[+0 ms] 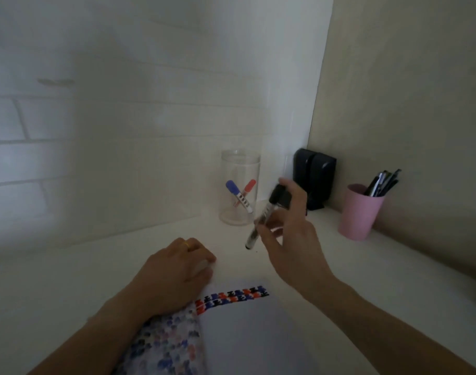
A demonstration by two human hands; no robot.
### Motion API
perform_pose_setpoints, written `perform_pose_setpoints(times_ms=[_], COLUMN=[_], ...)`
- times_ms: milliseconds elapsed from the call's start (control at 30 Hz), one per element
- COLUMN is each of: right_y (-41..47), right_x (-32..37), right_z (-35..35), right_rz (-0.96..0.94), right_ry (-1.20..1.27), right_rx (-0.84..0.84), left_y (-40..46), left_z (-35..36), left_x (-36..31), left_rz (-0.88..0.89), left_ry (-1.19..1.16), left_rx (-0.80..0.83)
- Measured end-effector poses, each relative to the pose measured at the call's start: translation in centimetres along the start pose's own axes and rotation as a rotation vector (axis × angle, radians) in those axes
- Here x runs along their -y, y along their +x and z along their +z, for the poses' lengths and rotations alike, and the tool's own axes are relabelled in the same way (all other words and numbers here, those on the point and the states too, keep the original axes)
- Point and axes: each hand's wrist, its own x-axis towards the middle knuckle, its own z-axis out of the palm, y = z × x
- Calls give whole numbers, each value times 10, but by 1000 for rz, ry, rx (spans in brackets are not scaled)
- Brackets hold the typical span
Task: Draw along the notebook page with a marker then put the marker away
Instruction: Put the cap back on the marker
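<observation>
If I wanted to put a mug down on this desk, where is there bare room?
Free: the wide white desk left of the left hand, and the strip between the notebook and pink cup. Crowded: the back corner, with clear jar, black device and right hand holding the black marker.

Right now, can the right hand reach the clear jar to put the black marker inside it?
Probably yes. The right hand holds the black marker just beside the clear jar, and nothing stands between them. The jar looks open on top and holds only a blue and a red marker, so there seems to be room.
</observation>
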Motion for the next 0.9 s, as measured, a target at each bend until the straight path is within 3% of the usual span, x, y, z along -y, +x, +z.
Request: perform_pose_setpoints(times_ms=[200,400,700,900], right_y=[101,169,186,184], right_x=[30,22,-10,-17], right_z=[-3,13,52,56], right_rz=[-182,-216,-49,-2], right_ry=[10,7,-282,-342], right_rx=[-195,-371,-204,-169], left_y=[-1,2,2,2], left_z=[-1,2,4,5], left_x=[-1,2,6,6], left_rz=[8,32,52,55], left_ry=[19,61,55,73], left_rx=[-4,-2,-16,-18])
